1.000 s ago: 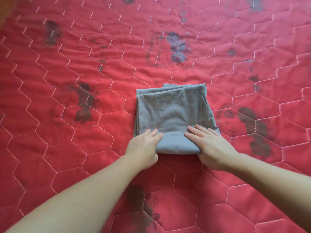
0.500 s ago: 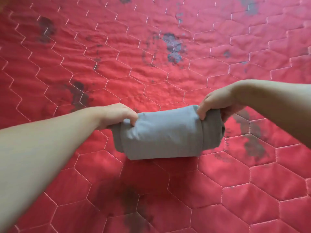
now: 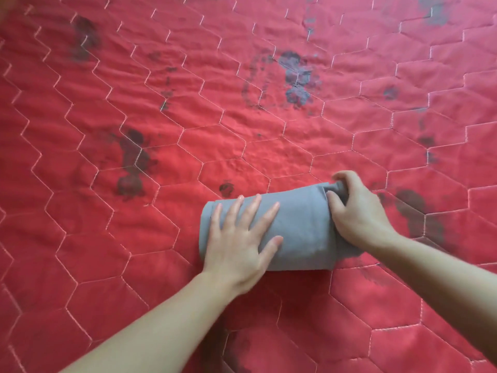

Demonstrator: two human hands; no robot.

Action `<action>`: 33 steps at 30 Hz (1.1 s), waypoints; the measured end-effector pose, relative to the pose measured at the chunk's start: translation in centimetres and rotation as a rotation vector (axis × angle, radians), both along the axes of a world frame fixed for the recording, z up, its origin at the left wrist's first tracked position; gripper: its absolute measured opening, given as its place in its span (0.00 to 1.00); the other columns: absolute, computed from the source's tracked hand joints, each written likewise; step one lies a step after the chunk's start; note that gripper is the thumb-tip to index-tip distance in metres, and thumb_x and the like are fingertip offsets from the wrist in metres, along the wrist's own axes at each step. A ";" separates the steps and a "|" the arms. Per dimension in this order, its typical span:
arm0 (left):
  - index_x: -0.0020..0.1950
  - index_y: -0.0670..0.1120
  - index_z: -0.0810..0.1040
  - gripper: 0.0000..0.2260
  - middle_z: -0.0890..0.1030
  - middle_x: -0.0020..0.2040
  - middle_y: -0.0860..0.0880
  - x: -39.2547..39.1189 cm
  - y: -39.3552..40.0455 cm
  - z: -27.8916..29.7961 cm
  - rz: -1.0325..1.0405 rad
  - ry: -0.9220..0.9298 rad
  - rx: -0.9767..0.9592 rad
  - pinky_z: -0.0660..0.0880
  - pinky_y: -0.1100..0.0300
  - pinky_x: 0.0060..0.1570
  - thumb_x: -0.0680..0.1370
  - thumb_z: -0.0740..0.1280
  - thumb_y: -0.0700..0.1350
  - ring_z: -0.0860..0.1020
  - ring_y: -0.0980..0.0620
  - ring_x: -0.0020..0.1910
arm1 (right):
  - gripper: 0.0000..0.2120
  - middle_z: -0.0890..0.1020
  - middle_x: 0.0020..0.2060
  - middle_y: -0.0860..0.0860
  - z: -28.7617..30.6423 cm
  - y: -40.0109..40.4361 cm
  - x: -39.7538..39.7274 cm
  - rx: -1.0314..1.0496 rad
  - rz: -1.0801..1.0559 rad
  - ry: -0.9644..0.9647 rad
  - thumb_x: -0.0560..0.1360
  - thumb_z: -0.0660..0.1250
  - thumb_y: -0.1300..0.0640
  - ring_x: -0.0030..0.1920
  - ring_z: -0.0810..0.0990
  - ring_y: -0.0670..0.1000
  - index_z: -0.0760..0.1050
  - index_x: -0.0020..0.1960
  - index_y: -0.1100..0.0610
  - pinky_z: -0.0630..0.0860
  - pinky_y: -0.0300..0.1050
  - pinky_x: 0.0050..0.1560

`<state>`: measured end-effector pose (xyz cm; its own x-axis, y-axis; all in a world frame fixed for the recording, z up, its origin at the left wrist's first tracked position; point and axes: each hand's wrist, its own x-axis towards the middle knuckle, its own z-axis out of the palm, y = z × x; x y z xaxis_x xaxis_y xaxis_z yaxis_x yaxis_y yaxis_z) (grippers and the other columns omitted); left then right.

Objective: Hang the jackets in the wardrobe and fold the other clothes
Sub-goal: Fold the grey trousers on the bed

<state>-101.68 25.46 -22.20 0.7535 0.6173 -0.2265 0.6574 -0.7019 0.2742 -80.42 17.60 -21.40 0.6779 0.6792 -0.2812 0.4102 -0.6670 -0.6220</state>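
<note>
Half a second ago both hands were gripping the ends of the grey cloth [image 3: 298, 232] and holding it up off the bedcover; now the cloth is lying folded on the red bedcover [image 3: 188, 117], and the left hand [image 3: 239, 238] is no longer clutching an end but lying flat on top. A second ago the cloth was a wider square, pressed at its near edge by both hands. The bedcover is filling the whole view, quilted in pale hexagon stitching and showing dark smudges at about 10, 12 and 3 o'clock from the cloth; nothing of the room beyond it is showing. The cloth is sitting a little toward 4 o'clock from the middle of the view. The left hand is spreading its straight fingers over the cloth's left half, palm down. The right hand [image 3: 357, 211] is curling its fingers and thumb round the cloth's right end, pinching a bunched corner at the far edge.
</note>
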 end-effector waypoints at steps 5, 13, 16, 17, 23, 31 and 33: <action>0.76 0.59 0.62 0.26 0.66 0.76 0.48 0.7 0.2 -3.4 0.004 0.014 0.078 0.49 0.40 0.71 0.78 0.51 0.63 0.62 0.42 0.75 | 0.06 0.76 0.45 0.48 -2.7 0.2 -0.6 -0.071 -0.039 -0.089 0.81 0.55 0.50 0.44 0.72 0.56 0.66 0.56 0.48 0.64 0.49 0.43; 0.77 0.58 0.61 0.28 0.60 0.78 0.50 0.7 0.0 -4.2 0.367 -0.129 0.031 0.46 0.49 0.74 0.78 0.47 0.64 0.56 0.49 0.78 | 0.18 0.75 0.54 0.53 -3.0 -0.4 -1.4 -0.104 -0.236 -0.048 0.78 0.54 0.37 0.55 0.75 0.58 0.68 0.58 0.50 0.67 0.51 0.47; 0.78 0.53 0.58 0.35 0.58 0.79 0.52 0.5 -1.2 -3.3 0.727 -0.239 -0.116 0.57 0.48 0.70 0.75 0.51 0.69 0.56 0.50 0.77 | 0.23 0.77 0.48 0.49 -2.1 -2.0 -2.5 -0.127 -0.331 0.102 0.73 0.55 0.29 0.51 0.76 0.57 0.67 0.52 0.48 0.69 0.52 0.47; 0.78 0.51 0.58 0.37 0.59 0.78 0.50 0.4 -1.6 -2.9 0.834 -0.286 -0.171 0.60 0.48 0.68 0.73 0.56 0.68 0.59 0.47 0.75 | 0.24 0.78 0.47 0.48 -1.8 -2.4 -2.9 -0.115 -0.354 0.162 0.72 0.57 0.28 0.49 0.76 0.55 0.69 0.51 0.48 0.71 0.52 0.48; 0.67 0.42 0.68 0.41 0.76 0.63 0.42 -0.9 -0.2 -1.7 1.101 -0.199 -0.448 0.69 0.49 0.63 0.64 0.73 0.67 0.73 0.41 0.64 | 0.29 0.82 0.46 0.41 -1.1 -3.3 -3.2 -0.108 -0.357 0.343 0.59 0.75 0.32 0.48 0.80 0.46 0.77 0.52 0.48 0.76 0.48 0.50; 0.53 0.42 0.78 0.31 0.86 0.41 0.47 -4.4 0.1 1.1 1.228 -0.156 -1.206 0.78 0.61 0.30 0.60 0.79 0.61 0.85 0.47 0.37 | 0.25 0.86 0.39 0.48 0.6 -6.0 -4.2 -0.246 -0.428 0.731 0.58 0.80 0.40 0.38 0.85 0.49 0.81 0.47 0.55 0.76 0.39 0.31; 0.54 0.44 0.79 0.31 0.86 0.40 0.44 -5.7 -0.5 3.0 1.205 -0.170 -1.344 0.79 0.59 0.30 0.59 0.80 0.59 0.85 0.46 0.37 | 0.23 0.86 0.35 0.48 2.3 -6.6 -4.9 -0.218 -0.424 0.759 0.60 0.80 0.43 0.33 0.85 0.49 0.81 0.46 0.56 0.76 0.38 0.28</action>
<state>-107.37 24.98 -19.15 0.1465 0.2644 -0.9532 0.4903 0.8175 0.3021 -85.27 11.01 -19.06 0.4387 0.2931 -0.8495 -0.3679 -0.8039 -0.4674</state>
